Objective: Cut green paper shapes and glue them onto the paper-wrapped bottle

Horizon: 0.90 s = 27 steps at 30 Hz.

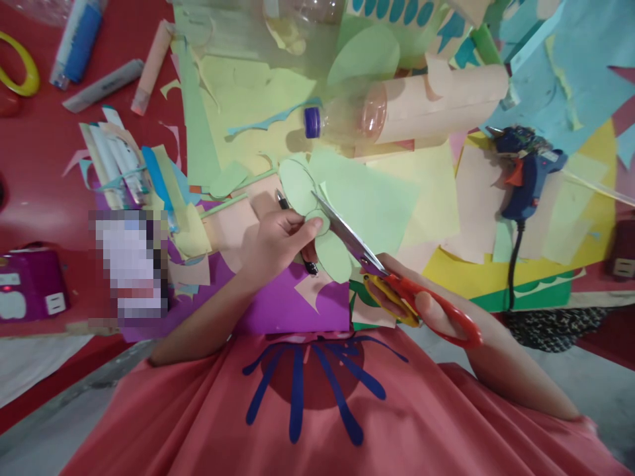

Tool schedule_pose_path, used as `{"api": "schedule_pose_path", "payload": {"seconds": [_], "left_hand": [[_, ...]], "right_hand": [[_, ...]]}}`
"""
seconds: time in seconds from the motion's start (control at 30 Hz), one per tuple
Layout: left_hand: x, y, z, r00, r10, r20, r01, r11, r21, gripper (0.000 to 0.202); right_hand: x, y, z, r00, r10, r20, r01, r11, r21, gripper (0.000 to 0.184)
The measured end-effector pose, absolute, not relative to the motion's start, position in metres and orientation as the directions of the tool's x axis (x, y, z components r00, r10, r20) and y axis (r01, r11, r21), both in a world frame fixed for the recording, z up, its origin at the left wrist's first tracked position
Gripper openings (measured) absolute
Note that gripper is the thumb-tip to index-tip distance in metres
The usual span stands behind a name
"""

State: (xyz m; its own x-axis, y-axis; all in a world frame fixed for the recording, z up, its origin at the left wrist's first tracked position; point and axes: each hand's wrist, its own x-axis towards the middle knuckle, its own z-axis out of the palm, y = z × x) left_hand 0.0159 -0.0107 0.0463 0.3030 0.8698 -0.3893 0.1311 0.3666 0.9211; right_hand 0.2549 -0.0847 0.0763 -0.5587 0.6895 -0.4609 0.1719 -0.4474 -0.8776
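Note:
My left hand (278, 241) pinches a light green paper piece (317, 231) with rounded, petal-like lobes, and a dark pen (307, 261) runs under the fingers. My right hand (426, 311) grips red and yellow scissors (397, 291). Their steel blades (347, 235) reach up and left into the green paper near my left thumb. Both hands hover over a litter of coloured paper, with a purple sheet (292, 304) just below them.
A plastic bottle with a purple cap (347, 119), wrapped in peach paper, lies behind the hands. A blue glue gun (526, 178) with a black cord rests at the right. Glue sticks and markers (104, 82) lie on the red table at the left, beside a purple box (30, 284).

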Motion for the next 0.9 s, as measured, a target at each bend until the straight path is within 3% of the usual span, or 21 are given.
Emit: {"api": "schedule_pose_path", "payload": {"seconds": [0.2, 0.63, 0.9], "left_hand": [[0.019, -0.011, 0.052, 0.377, 0.828, -0.415, 0.118, 0.402, 0.908, 0.045], [0.014, -0.01, 0.048, 0.288, 0.901, -0.324, 0.202, 0.274, 0.94, 0.041], [0.014, -0.01, 0.047, 0.245, 0.905, -0.349, 0.228, 0.296, 0.928, 0.043]], "right_hand": [[0.25, -0.088, 0.084, -0.528, 0.705, -0.473, 0.144, -0.474, -0.868, 0.056], [0.244, -0.085, 0.087, -0.503, 0.695, -0.514, 0.118, -0.533, -0.838, 0.057], [0.252, -0.092, 0.065, -0.551, 0.686, -0.476, 0.083, -0.522, -0.849, 0.063]]}}
